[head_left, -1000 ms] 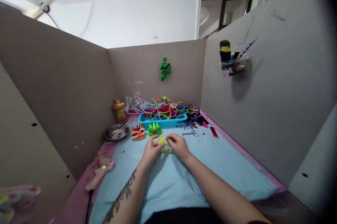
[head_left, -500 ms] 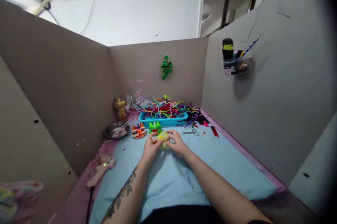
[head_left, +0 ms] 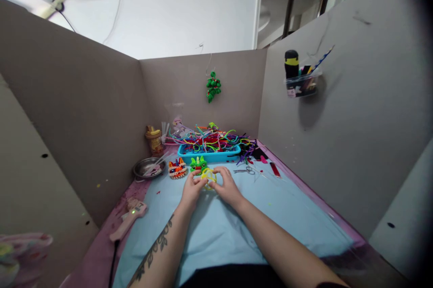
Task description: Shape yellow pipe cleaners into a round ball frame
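Note:
Between my two hands is a small yellow frame of bent pipe cleaners [head_left: 211, 173], roundish and open in the middle. My left hand [head_left: 193, 187] pinches its left side with thumb and fingertips. On its right side, my right hand [head_left: 228, 187] grips it the same way, thumb in front. Just behind the frame sits a green animal head of pipe cleaners [head_left: 198, 164], partly covered by my left fingers. To its left stands an orange and cream head [head_left: 177, 169] with pointed ears.
A blue tray [head_left: 209, 157] heaped with colourful pipe cleaners stands at the back. Scissors [head_left: 248, 170] and a red strip [head_left: 274, 170] lie at right. A metal bowl [head_left: 149, 169] and a pink glue gun [head_left: 128, 221] with its cord are on the left. Grey partitions surround the table.
Both hands keep hold of the yellow frame. It has turned slightly between the fingers, so its open rings show more clearly. The rest of the view has barely shifted.

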`<state>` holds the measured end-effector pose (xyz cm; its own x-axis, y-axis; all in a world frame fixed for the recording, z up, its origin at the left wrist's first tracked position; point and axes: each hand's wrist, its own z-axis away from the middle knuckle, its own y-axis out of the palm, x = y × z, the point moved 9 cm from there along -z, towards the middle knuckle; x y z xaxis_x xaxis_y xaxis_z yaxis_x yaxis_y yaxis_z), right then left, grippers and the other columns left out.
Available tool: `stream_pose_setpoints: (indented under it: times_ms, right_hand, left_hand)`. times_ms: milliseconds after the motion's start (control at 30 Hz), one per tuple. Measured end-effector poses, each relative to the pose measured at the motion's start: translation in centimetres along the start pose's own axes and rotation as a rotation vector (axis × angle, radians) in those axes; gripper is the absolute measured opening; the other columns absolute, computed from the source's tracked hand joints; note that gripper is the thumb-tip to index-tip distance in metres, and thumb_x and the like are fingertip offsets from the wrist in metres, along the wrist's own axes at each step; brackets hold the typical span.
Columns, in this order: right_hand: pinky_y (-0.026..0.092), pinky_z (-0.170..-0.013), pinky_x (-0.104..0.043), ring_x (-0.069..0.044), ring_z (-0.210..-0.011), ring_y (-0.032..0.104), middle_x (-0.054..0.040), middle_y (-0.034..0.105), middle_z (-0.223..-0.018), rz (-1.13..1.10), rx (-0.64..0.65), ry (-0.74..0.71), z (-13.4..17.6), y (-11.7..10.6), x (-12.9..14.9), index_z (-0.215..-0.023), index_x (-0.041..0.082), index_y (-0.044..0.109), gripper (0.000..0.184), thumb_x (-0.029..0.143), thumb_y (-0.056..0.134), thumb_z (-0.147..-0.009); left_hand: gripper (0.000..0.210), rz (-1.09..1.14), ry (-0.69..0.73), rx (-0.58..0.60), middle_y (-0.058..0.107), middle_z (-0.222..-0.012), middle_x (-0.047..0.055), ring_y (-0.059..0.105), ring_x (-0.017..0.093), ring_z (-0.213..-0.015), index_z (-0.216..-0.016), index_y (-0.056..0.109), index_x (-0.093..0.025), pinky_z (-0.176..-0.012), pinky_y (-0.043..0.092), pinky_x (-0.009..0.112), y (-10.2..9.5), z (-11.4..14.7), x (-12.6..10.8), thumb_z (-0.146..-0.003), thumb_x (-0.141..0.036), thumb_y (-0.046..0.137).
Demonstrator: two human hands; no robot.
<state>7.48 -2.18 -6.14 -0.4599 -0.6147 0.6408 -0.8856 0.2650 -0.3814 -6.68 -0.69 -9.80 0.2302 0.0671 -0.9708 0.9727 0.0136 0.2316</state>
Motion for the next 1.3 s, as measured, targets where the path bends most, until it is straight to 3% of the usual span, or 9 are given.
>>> stream_pose_setpoints:
  times_ms: [100,167,367,500,667,767,867,1000,1300]
  right_hand:
    - [0.039,-0.077,-0.033,-0.019,-0.083,0.049,-0.0025,0.055,-0.078,0.054,-0.046,-0.077,0.1,-0.8,1.2,-0.074,0.021,0.055,0.007,0.023,0.062,-0.071]
    - [0.039,-0.072,-0.031,-0.017,-0.075,0.049,-0.0013,0.055,-0.069,0.07,-0.035,-0.118,0.2,-0.7,1.9,-0.065,0.02,0.055,0.01,0.022,0.06,-0.074]
    - [0.039,-0.068,-0.027,-0.014,-0.067,0.05,0.0008,0.055,-0.063,-0.048,0.14,-0.185,0.8,1.1,3.2,-0.064,0.02,0.057,0.011,0.02,0.06,-0.074]
    - [0.04,-0.065,-0.025,-0.012,-0.064,0.05,0.0013,0.057,-0.063,-0.124,0.242,-0.152,0.8,1.5,3.2,-0.064,0.019,0.058,0.009,0.019,0.063,-0.071]
    - [0.039,-0.057,-0.023,-0.011,-0.059,0.048,-0.0001,0.055,-0.064,-0.15,0.027,-0.027,-0.1,-0.8,1.6,-0.07,0.018,0.059,0.014,0.025,0.051,-0.079]
    - [0.042,-0.062,-0.025,-0.014,-0.067,0.051,-0.0029,0.058,-0.075,-0.125,-0.064,0.0,-0.3,-1.4,0.9,-0.08,0.018,0.061,0.01,0.022,0.052,-0.078]
    - [0.043,-0.069,-0.028,-0.017,-0.077,0.052,-0.0037,0.057,-0.078,-0.073,-0.021,-0.024,-0.4,-0.8,0.9,-0.075,0.019,0.061,0.007,0.02,0.054,-0.075]
    - [0.041,-0.07,-0.029,-0.016,-0.074,0.051,-0.002,0.056,-0.071,-0.045,0.021,-0.027,-0.4,-0.3,0.8,-0.066,0.019,0.058,0.013,0.02,0.051,-0.077]
    - [0.037,-0.078,-0.032,-0.018,-0.08,0.05,-0.0023,0.058,-0.075,0.129,0.005,-0.058,-0.1,-0.7,1.4,-0.069,0.02,0.062,0.011,0.017,0.053,-0.077]
  left_hand:
    - [0.059,-0.006,-0.008,-0.013,0.06,-0.058,-0.003,0.053,0.009,-0.047,-0.101,0.049,-0.014,-0.05,0.037,0.02,-0.1,0.1,-0.1,-0.053,-0.034,0.076]
    - [0.058,-0.006,0.001,-0.008,0.059,-0.057,-0.004,0.052,0.008,-0.046,-0.101,0.049,-0.014,-0.05,0.037,0.02,-0.1,0.1,-0.1,-0.054,-0.033,0.075]
    - [0.051,0.017,0.083,0.021,0.052,-0.053,-0.008,0.047,0.006,-0.045,-0.101,0.048,-0.015,-0.05,0.034,0.018,-0.1,-0.4,-0.1,-0.058,-0.03,0.073]
    - [0.048,0.008,0.103,0.01,0.051,-0.053,-0.008,0.048,0.006,-0.048,-0.1,0.048,-0.016,-0.051,0.034,0.017,-0.3,-0.4,-0.2,-0.06,-0.029,0.072]
    - [0.05,-0.011,0.088,0.035,0.055,-0.056,-0.006,0.052,0.008,-0.052,-0.098,0.048,-0.016,-0.054,0.036,0.019,0.0,-0.5,0.0,-0.058,-0.031,0.073]
    - [0.051,-0.035,0.082,0.067,0.057,-0.057,-0.004,0.053,0.009,-0.053,-0.098,0.047,-0.016,-0.055,0.037,0.02,0.3,-0.5,0.2,-0.058,-0.031,0.074]
    - [0.052,-0.046,0.074,0.103,0.057,-0.056,-0.004,0.054,0.01,-0.052,-0.097,0.047,-0.017,-0.055,0.038,0.021,0.8,-0.4,0.4,-0.057,-0.033,0.074]
    - [0.051,-0.03,0.105,0.082,0.057,-0.06,-0.004,0.054,0.01,-0.055,-0.095,0.048,-0.017,-0.057,0.038,0.021,0.6,-0.5,0.3,-0.056,-0.035,0.074]
    - [0.044,-0.068,0.138,0.128,0.054,-0.06,-0.005,0.05,0.008,-0.053,-0.095,0.047,-0.016,-0.055,0.036,0.02,0.8,-0.5,0.3,-0.061,-0.031,0.07]
